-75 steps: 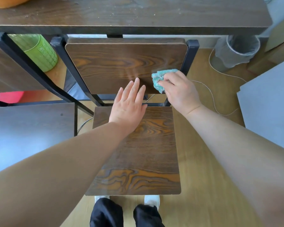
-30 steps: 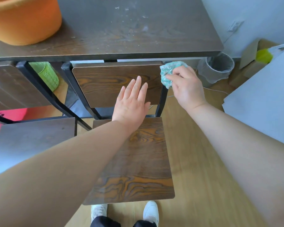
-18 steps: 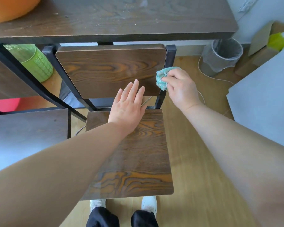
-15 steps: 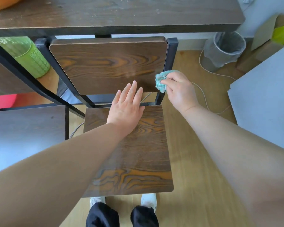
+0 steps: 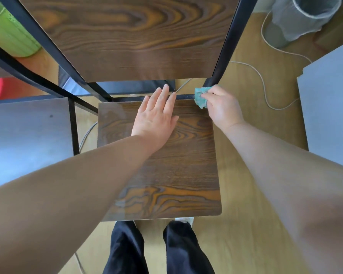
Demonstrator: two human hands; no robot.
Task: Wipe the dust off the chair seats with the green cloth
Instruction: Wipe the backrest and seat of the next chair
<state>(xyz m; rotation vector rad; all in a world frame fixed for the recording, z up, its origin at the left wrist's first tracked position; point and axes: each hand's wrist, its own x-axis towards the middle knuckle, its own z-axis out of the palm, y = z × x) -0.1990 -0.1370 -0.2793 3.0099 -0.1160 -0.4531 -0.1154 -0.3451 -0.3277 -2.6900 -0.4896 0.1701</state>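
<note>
A dark wood-grain chair seat [image 5: 178,165] lies straight below me, with its backrest [image 5: 127,36] held in a black frame [image 5: 226,56] above it. My left hand [image 5: 155,117] lies flat on the back part of the seat, fingers straight. My right hand [image 5: 222,107] grips the bunched green cloth [image 5: 200,96] and presses it at the seat's back right corner, where the black frame post meets the seat. A second chair seat [image 5: 28,139] sits to the left.
A clear-lined waste bin [image 5: 303,18] stands at the top right, with a white cable [image 5: 265,89] trailing over the wooden floor. A grey panel [image 5: 331,107] fills the right edge. A green basket [image 5: 6,32] sits behind the frame at upper left. My legs stand just below the seat.
My right hand has carried the cloth down the right frame post to the seat's back corner. The view has tilted down and closer, and my left hand has stayed on the seat.
</note>
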